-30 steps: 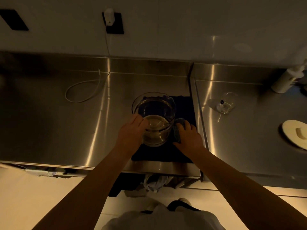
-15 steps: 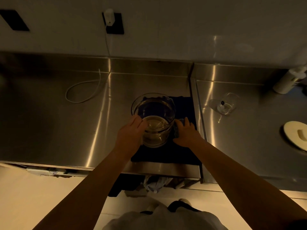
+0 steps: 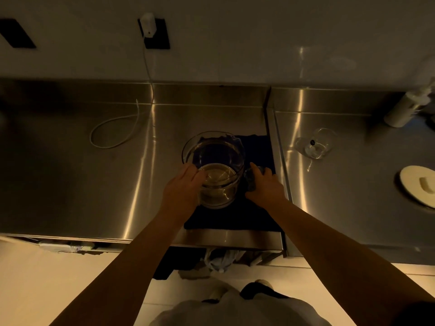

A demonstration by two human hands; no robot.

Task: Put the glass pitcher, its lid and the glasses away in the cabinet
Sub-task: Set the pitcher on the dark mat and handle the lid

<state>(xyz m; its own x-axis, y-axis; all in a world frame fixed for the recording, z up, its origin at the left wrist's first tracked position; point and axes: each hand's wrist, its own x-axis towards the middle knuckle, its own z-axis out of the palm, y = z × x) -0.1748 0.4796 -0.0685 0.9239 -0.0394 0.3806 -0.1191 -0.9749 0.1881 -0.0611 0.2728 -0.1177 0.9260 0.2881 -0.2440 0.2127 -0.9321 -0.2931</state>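
Dim, warm-lit kitchen: stainless steel counter (image 3: 77, 184) runs along a pale wall, a seam splitting it just right of the glass pitcher (image 3: 213, 169), which serves as the landmark. Pitcher stands upright on a dark mat (image 3: 235, 217) at the counter's front edge. Left hand (image 3: 182, 189) wraps its near-left wall, fingers curled on the glass; right hand (image 3: 264, 187) grips the dark handle on its right side. Both hands hold it, so my read is a lift is about to start, and nothing looks stowed yet. Right of the pitcher, past the seam, one clear glass (image 3: 315, 144) sits on the counter; I can't tell if it's upright or tipped. Further right, near the frame edge, lies a white round lid (image 3: 416, 184), flat, likely the pitcher's. Behind the glass, a white bottle (image 3: 403, 110) by the backsplash. Left of the pitcher, a looped white cable (image 3: 113, 130) runs up to a wall plug (image 3: 148, 25). No cabinet visible from here; below the counter only a dark open gap with some bagged stuff. Remaining: pitcher, lid, glass, all still out. Other glasses not in view.
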